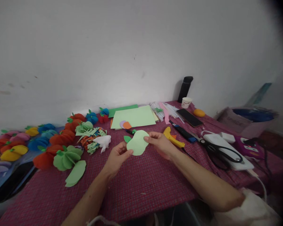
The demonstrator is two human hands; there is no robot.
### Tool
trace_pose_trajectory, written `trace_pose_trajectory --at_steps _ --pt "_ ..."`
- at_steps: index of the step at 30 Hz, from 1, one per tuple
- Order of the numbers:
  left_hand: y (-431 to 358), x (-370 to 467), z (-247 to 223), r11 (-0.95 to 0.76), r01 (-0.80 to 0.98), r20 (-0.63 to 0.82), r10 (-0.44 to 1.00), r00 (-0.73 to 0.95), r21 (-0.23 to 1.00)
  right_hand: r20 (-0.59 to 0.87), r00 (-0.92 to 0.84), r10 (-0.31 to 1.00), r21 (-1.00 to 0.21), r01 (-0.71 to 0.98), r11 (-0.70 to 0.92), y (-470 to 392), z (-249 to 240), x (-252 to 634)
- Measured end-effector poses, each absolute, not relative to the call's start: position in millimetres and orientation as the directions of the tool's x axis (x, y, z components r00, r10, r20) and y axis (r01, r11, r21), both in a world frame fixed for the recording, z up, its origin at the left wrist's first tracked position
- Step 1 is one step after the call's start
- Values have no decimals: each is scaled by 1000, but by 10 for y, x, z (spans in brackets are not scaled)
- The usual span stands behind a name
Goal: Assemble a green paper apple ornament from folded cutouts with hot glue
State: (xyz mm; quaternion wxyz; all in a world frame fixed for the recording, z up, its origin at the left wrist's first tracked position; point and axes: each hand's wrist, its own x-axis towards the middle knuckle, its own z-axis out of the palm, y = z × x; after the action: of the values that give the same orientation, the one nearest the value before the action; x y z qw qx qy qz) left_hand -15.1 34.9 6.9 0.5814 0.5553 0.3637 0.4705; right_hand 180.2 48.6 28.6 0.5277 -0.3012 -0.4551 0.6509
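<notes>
My left hand pinches the lower left edge of a light green paper cutout with rounded lobes. On its upper right edge, my right hand is closed, thumb on top. The cutout is held above the red checked tablecloth. A small dark green paper leaf shows just beyond my left fingers. To the left lie a light green paper pumpkin and folded light green pieces. The yellow glue gun lies close to my right hand.
Colourful paper pumpkins crowd the left side, beside paper scraps. Green sheets lie at the back. On the right are a cutter, a phone, scissors, a white device, a paper cup and a black bottle.
</notes>
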Motion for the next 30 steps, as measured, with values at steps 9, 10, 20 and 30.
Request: trace_pose_trajectory --at_steps 9,10,20,30 --pt "350 -134 65 -22 -45 38 918 394 999 4 -282 959 -927 -361 -103 499 294 1825" --pt "351 -129 64 -17 -36 30 915 403 999 -8 -293 956 -932 -344 -113 499 291 1826" --pt "359 -149 52 4 -69 22 925 378 998 -27 -360 932 -948 -287 -139 500 287 1841" --pt "388 -201 33 -27 -126 68 941 330 992 -50 -408 912 -973 -187 -137 498 265 1870"
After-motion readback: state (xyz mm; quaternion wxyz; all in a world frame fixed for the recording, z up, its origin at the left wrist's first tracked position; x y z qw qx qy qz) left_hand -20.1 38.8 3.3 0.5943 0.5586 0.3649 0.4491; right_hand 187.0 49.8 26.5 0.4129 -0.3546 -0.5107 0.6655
